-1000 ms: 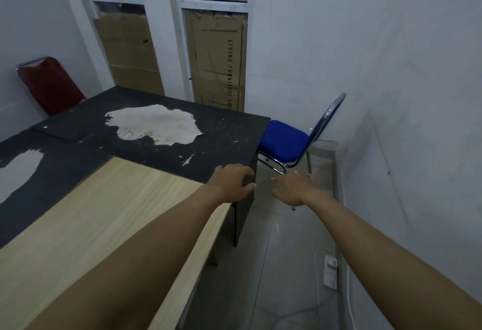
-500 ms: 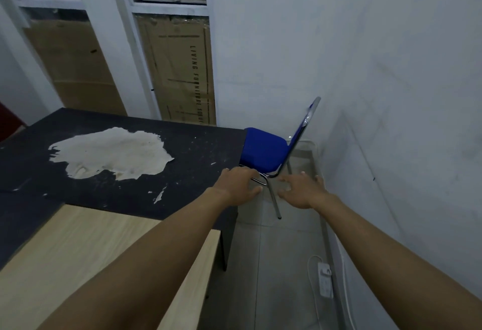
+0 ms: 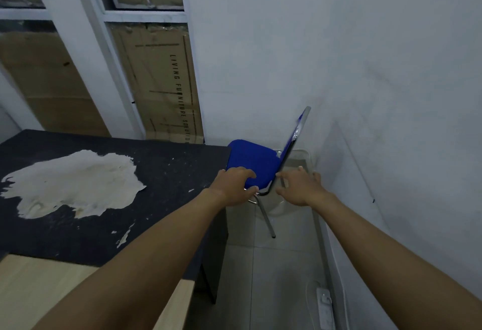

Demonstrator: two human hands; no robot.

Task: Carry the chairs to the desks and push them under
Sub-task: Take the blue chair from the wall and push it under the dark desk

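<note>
The blue chair [image 3: 250, 158] stood just ahead of both hands, left hand [image 3: 233, 187] curled over its seat edge, grip uncertain, right hand [image 3: 300, 188] spread open beside its frame; both needed firm holds before lifting

Small bare office room under fit-out, worn black desk surface [image 3: 167, 173] abutted a pale wood surface [image 3: 39, 282], blue padded chair [image 3: 250, 157] stood alongside, flat furniture carton [image 3: 161, 89] covered the window [image 3: 146, 14], power strip [image 3: 324, 308] lay on tiled floor [image 3: 281, 264].

The chair [image 3: 250, 158] stands between the desk [image 3: 169, 178] at left and the wall [image 3: 378, 94] at right, a power strip [image 3: 324, 308] on the floor [image 3: 281, 264] nearer.
</note>
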